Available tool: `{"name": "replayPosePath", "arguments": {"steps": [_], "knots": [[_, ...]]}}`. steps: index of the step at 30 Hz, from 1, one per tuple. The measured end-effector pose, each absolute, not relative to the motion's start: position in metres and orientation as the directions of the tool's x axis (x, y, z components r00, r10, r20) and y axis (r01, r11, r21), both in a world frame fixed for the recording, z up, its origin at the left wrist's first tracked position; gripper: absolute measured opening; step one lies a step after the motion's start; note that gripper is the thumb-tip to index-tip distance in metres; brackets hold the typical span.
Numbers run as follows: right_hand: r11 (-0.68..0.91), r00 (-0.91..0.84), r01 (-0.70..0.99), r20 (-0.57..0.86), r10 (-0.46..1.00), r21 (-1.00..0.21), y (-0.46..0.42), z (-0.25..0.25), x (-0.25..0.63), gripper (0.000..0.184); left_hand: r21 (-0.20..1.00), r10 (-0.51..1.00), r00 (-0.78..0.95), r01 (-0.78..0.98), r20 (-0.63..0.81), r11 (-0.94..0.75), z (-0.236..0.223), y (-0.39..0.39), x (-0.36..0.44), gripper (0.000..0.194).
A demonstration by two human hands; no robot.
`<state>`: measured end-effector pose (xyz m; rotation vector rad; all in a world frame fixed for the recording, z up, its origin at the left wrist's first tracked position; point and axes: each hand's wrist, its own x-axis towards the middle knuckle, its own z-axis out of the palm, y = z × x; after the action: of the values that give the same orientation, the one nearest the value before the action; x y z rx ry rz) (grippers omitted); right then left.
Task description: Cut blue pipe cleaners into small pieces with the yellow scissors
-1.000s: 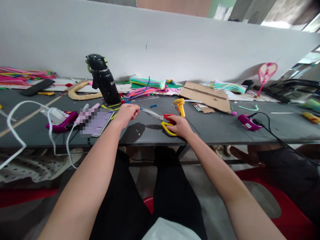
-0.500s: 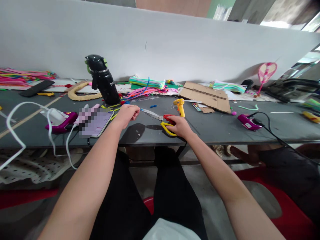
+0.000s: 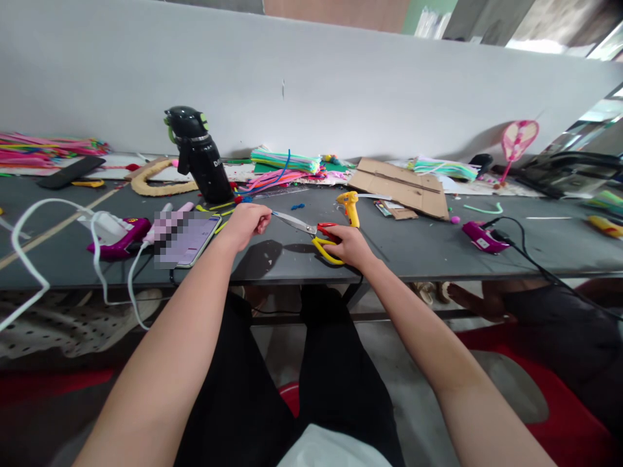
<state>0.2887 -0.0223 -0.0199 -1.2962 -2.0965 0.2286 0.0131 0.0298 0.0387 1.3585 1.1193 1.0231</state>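
Note:
My right hand [image 3: 351, 246] grips the scissors [image 3: 300, 226] by their red and yellow handles. Their blades look closed or nearly so and point left. The tips reach my left hand [image 3: 249, 224], whose fingers are curled in a pinch. A speck of blue pipe cleaner [image 3: 275, 213] shows between those fingers and the blade tips; the rest of it is hidden. Beyond the blades, small blue pipe cleaner pieces [image 3: 298, 207] lie on the grey table [image 3: 413, 250]. A yellow glue gun [image 3: 349, 206] stands just behind my right hand.
A black bottle [image 3: 202, 159] and a phone [image 3: 195, 240] are left of my hands, near a purple socket block [image 3: 124, 239] with white cables. Cardboard [image 3: 399, 185] and pipe cleaner bundles [image 3: 287, 159] line the back. Another purple block [image 3: 484, 238] sits right.

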Motion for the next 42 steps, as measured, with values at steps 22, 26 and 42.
{"name": "replayPosePath", "arguments": {"steps": [22,26,42], "knots": [[0.515,-0.291,0.726,0.474,0.831,-0.457,-0.0237,-0.0192,0.2863,0.028,0.998,0.983,0.173,0.02,-0.069,0.067,0.0439,0.0272,0.0148,0.024],[0.523,-0.304,0.717,0.469,0.829,-0.46,-0.0234,-0.0206,0.2861,0.027,0.998,0.986,0.155,0.024,-0.055,0.052,0.0436,0.0274,0.0153,0.023],[0.514,-0.297,0.718,0.461,0.836,-0.469,-0.0223,-0.0218,0.2864,0.021,0.997,0.981,0.183,0.024,-0.071,0.068,0.0421,0.028,0.0153,0.018]]}}
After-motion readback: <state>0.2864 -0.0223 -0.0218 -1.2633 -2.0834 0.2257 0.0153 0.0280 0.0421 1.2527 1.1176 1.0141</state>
